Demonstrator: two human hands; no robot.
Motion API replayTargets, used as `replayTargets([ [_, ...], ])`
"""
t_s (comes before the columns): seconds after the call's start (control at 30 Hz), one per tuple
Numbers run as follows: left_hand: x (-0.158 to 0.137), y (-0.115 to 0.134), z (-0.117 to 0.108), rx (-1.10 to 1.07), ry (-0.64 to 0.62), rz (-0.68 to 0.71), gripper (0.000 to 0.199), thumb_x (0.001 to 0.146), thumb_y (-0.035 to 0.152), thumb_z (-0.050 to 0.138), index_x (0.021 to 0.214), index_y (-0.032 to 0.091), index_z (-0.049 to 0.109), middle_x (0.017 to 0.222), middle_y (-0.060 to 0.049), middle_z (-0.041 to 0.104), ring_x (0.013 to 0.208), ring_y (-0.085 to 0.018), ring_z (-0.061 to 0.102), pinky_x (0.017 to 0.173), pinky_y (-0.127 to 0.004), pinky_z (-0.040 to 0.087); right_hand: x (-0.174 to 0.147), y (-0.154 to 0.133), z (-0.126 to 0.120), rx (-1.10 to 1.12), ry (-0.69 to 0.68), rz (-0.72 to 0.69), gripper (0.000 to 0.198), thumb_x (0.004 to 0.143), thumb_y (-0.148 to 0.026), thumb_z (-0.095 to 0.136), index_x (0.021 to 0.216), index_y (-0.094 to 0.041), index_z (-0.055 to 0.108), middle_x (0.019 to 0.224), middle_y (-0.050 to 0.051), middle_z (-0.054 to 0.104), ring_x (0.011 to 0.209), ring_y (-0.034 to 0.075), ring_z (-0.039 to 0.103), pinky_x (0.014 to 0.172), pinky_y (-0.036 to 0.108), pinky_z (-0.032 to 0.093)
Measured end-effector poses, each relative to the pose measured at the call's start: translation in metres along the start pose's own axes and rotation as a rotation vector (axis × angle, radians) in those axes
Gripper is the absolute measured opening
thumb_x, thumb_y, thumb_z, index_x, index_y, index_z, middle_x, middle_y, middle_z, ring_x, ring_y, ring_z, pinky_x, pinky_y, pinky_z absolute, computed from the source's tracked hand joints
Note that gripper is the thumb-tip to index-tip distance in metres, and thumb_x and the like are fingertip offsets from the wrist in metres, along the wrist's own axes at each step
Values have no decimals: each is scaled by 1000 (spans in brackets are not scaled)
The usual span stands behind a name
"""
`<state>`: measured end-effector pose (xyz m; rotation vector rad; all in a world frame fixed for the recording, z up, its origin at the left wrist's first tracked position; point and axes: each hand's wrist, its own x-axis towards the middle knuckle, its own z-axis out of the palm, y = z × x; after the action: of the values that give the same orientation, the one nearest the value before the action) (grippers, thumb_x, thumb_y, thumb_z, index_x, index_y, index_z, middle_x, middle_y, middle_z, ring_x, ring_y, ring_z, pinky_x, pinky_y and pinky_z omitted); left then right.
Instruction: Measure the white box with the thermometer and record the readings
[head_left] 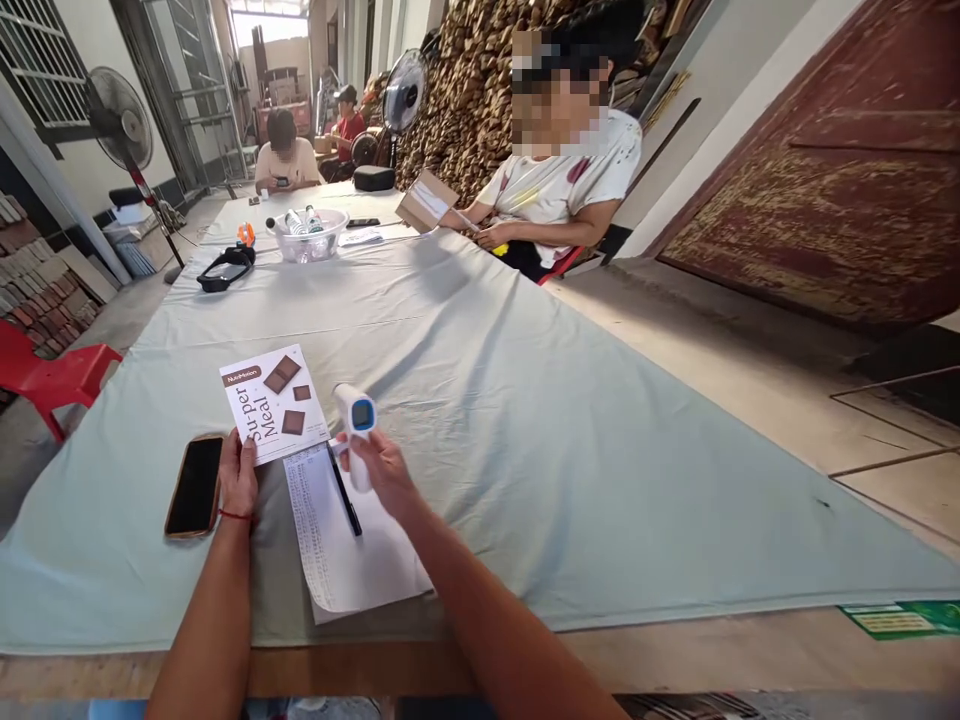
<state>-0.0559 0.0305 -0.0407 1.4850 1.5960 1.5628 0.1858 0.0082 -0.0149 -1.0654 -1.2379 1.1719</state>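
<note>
Currently the right hand (382,468) wraps its grip around the white thermometer gun (360,415), handle down, just right of the Su-per Meal pack (274,404), whose near-left edge the left hand (238,476) holds over the table (600,480).

Left hand (238,480): holds a flat white card with brown squares (274,405).
Right hand (382,468): grips a white pistol-shaped plastic thermometer (355,411).
Slim black pen (346,495): on white paper sheets (375,570).
Brown-edged black phone (193,487): just beside the left hand.
</note>
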Motion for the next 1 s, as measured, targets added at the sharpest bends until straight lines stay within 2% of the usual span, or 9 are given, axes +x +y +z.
replayTargets([
  [0.07,-1,4,2,-18,-25,18,63,86,70,52,123,19,62,122,-12,68,116,-29,61,104,-44,46,-10,-1,25,148,-118,-14,41,85,-60,52,75,-21,61,59,0,57,57,16,52,62,30,46],
  [0.17,-3,8,5,-80,-57,35,65,84,69,55,125,19,58,120,-12,68,113,-28,63,100,-43,49,-17,-1,43,172,-156,-26,43,81,-62,58,65,-22,55,56,-2,54,58,15,51,65,29,44],
  [0.37,-4,9,8,-161,-92,39,68,80,67,64,128,20,55,119,-13,68,109,-27,66,96,-42,52,-13,2,33,241,-223,95,50,79,-70,58,73,-21,59,57,-2,55,52,12,44,54,26,36],
  [0.6,-3,6,8,-207,-100,-24,75,74,68,70,129,19,55,123,-14,67,111,-28,66,97,-43,52,-15,1,31,259,-185,96,51,78,-72,58,70,-21,56,54,-3,55,49,11,43,50,24,35],
  [0.83,-3,8,7,-210,-117,-30,78,73,68,71,131,19,54,125,-15,67,112,-28,66,97,-42,53,-15,2,31,215,-178,48,49,79,-68,60,67,-21,53,55,-3,56,50,11,43,51,24,36],
  [1.0,-3,7,7,-220,-144,-59,80,68,58,80,131,19,52,125,-15,66,107,-28,68,93,-42,56,-15,4,32,213,-164,73,46,79,-65,61,66,-21,53,56,-3,55,53,11,44,54,24,36],
])
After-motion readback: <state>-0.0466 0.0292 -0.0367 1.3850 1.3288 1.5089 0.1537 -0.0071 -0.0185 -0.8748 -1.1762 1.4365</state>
